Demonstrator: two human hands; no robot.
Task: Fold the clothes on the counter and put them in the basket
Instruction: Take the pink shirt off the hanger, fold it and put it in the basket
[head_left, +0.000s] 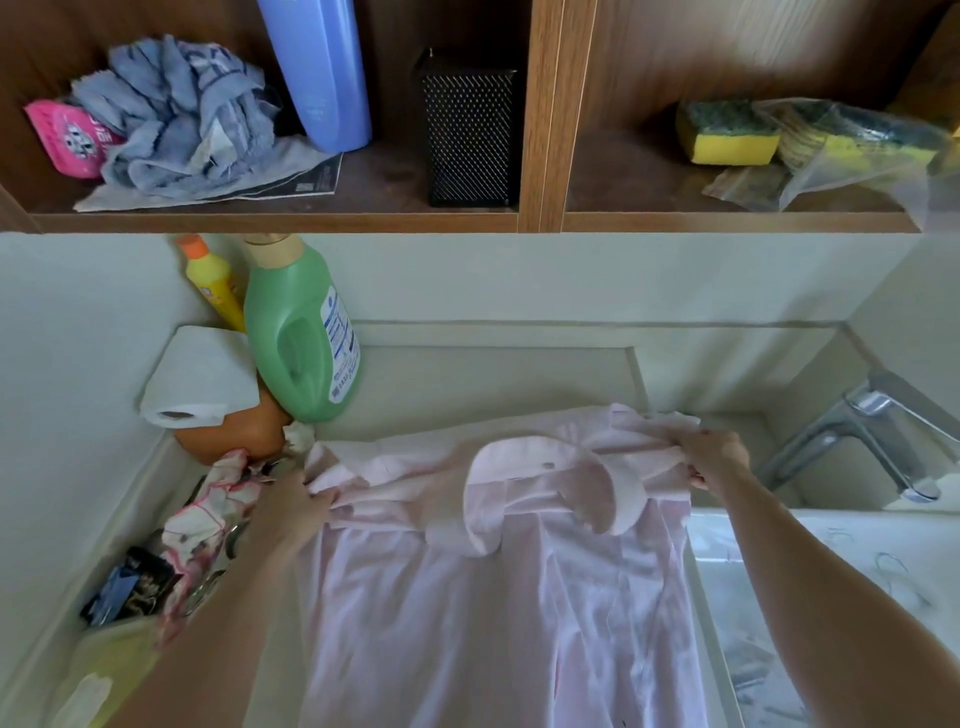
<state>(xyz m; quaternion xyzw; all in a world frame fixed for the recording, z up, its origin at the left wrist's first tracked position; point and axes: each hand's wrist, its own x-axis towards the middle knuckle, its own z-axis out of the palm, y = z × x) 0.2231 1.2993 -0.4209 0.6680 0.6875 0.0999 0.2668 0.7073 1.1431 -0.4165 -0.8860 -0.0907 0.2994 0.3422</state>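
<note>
Pale pink collared cotton shirt (498, 571) spread flat on tabletop (467, 379), centre frame, collar up. Left hand (296, 499) pinches left shoulder, right hand (711, 457) grips right shoulder; likely tensioning fabric square before first fold. Basket not visible.
</note>
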